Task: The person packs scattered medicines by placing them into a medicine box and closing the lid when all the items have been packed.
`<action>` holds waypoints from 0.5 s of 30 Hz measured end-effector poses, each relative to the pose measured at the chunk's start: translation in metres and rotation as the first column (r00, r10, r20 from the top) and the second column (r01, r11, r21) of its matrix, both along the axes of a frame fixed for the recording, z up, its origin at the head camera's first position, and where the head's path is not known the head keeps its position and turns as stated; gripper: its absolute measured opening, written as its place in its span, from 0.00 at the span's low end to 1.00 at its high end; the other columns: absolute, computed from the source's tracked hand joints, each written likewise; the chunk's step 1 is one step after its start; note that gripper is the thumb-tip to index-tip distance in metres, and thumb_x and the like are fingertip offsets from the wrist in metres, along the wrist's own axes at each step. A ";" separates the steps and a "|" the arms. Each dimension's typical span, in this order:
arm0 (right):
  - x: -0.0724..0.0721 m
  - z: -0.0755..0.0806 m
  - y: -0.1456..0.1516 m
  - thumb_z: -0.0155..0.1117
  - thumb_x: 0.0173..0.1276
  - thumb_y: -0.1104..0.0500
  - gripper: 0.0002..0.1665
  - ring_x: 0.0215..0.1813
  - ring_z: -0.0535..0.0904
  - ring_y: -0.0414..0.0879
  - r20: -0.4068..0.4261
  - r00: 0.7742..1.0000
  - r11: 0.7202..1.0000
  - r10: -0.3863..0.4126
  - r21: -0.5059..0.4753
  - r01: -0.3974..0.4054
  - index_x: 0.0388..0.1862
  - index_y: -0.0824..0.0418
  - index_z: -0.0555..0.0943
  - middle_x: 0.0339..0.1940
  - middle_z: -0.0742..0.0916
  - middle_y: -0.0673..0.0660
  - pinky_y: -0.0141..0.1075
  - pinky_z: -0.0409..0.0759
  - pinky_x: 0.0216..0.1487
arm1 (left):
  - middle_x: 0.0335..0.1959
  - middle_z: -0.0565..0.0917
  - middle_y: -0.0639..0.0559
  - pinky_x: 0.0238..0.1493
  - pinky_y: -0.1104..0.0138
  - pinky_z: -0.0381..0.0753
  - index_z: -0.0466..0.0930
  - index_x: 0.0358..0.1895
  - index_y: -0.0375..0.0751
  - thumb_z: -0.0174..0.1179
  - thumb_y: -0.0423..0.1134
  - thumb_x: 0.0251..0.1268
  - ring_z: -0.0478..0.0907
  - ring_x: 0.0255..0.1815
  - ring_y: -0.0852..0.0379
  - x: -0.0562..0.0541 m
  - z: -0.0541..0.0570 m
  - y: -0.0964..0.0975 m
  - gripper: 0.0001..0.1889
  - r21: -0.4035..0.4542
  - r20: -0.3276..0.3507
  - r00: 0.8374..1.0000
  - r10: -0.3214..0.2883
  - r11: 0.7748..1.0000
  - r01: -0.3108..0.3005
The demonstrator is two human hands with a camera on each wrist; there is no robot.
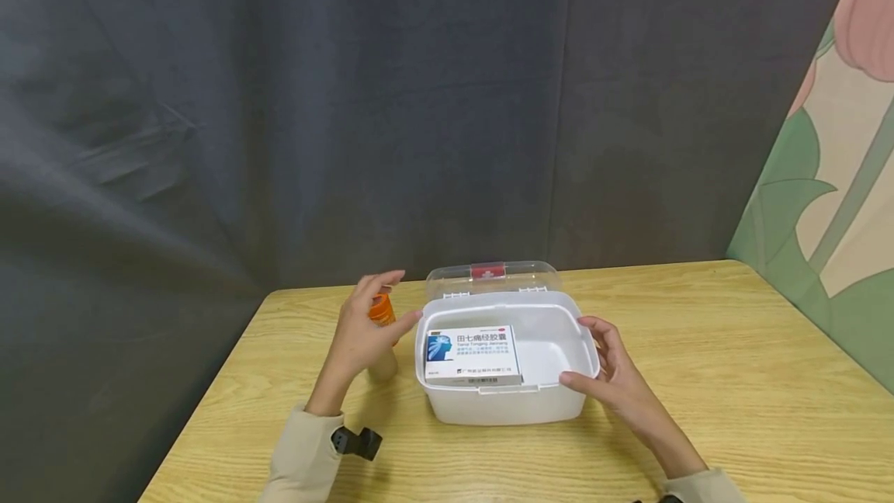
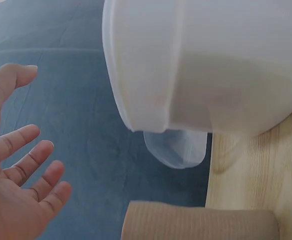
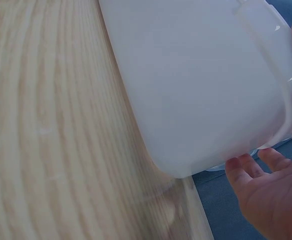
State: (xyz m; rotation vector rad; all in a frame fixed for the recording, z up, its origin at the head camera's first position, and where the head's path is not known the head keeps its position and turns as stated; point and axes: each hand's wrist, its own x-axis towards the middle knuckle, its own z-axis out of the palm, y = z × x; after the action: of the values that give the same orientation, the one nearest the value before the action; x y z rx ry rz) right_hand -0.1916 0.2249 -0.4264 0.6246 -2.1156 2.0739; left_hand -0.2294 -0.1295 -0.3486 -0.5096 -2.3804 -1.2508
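Note:
A white plastic first-aid box point(image 1: 506, 406) stands on the table with its clear lid point(image 1: 454, 279) tipped back. Inside, on the left, lies a white and blue medicine carton point(image 1: 482, 355) with printed lettering. My right hand point(image 1: 621, 386) grips the box's right end, thumb on the front rim and fingers along the side. Fingers spread, my left hand point(image 1: 363, 328) is raised by the left rim, its palm bare in the left wrist view. Partly behind that hand stands a cylindrical container point(image 1: 381, 309), orange on top and beige lower down.
The wooden table point(image 1: 698, 332) runs back to a dark curtain point(image 1: 419, 115). A wall panel with a flower pattern point(image 1: 824, 254) rises on the right. Black straps with small mounts point(image 1: 358, 442) sit at the wrists, over light sleeves point(image 1: 303, 452).

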 end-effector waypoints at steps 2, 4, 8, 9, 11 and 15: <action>0.000 0.000 0.000 0.66 0.59 0.75 0.44 0.57 0.73 0.51 0.001 1.000 1.000 -0.002 0.002 0.002 0.69 0.66 0.53 0.62 0.66 0.69 0.34 0.78 0.52 | 0.55 0.75 0.47 0.56 0.45 0.73 0.76 0.61 0.45 0.74 0.41 0.53 0.70 0.54 0.45 0.001 -0.001 -0.004 0.29 0.022 0.003 1.000 0.012 1.000 -0.012; 0.000 0.000 0.000 0.66 0.59 0.75 0.44 0.56 0.73 0.51 0.000 1.000 1.000 -0.002 0.001 0.002 0.69 0.66 0.53 0.62 0.66 0.69 0.34 0.78 0.52 | 0.55 0.75 0.48 0.57 0.45 0.72 0.76 0.60 0.45 0.74 0.40 0.53 0.70 0.54 0.43 0.002 -0.002 -0.008 0.29 0.043 0.013 1.000 0.025 0.999 -0.026; 0.000 -0.001 0.000 0.66 0.58 0.75 0.44 0.56 0.74 0.50 -0.003 1.000 1.000 -0.005 0.006 0.005 0.69 0.66 0.53 0.61 0.66 0.70 0.33 0.79 0.51 | 0.54 0.75 0.46 0.60 0.45 0.70 0.76 0.59 0.44 0.73 0.40 0.54 0.70 0.55 0.42 0.004 -0.004 -0.014 0.28 0.092 0.022 0.999 0.044 0.995 -0.046; 0.000 -0.001 0.000 0.66 0.58 0.75 0.44 0.56 0.74 0.50 -0.004 1.000 1.000 -0.005 0.007 0.005 0.69 0.66 0.53 0.61 0.66 0.70 0.33 0.79 0.51 | 0.54 0.75 0.45 0.60 0.45 0.70 0.76 0.59 0.44 0.73 0.40 0.54 0.70 0.55 0.42 0.004 -0.005 -0.016 0.28 0.104 0.019 0.999 0.045 0.993 -0.047; 0.000 -0.001 0.000 0.66 0.58 0.75 0.44 0.56 0.74 0.50 -0.007 1.000 1.000 -0.009 0.012 0.009 0.69 0.66 0.53 0.61 0.66 0.69 0.33 0.79 0.51 | 0.54 0.75 0.42 0.60 0.45 0.69 0.77 0.59 0.43 0.73 0.39 0.54 0.71 0.55 0.42 0.004 -0.006 -0.019 0.27 0.130 0.010 0.999 0.047 0.990 -0.048; 0.000 -0.002 0.000 0.66 0.58 0.75 0.44 0.56 0.74 0.51 -0.011 1.000 1.000 -0.012 0.013 0.012 0.69 0.66 0.53 0.61 0.67 0.69 0.34 0.79 0.52 | 0.56 0.75 0.42 0.61 0.47 0.69 0.76 0.58 0.42 0.73 0.39 0.55 0.71 0.55 0.42 0.003 -0.010 -0.026 0.26 0.155 0.017 0.997 0.071 0.985 -0.073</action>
State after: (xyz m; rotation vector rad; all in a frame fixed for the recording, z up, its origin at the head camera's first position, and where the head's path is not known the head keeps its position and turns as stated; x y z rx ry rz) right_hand -0.1920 0.2251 -0.4280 0.6212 -2.1236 2.0474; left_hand -0.2260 -0.1554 -0.3583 -0.3664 -2.2652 -1.3958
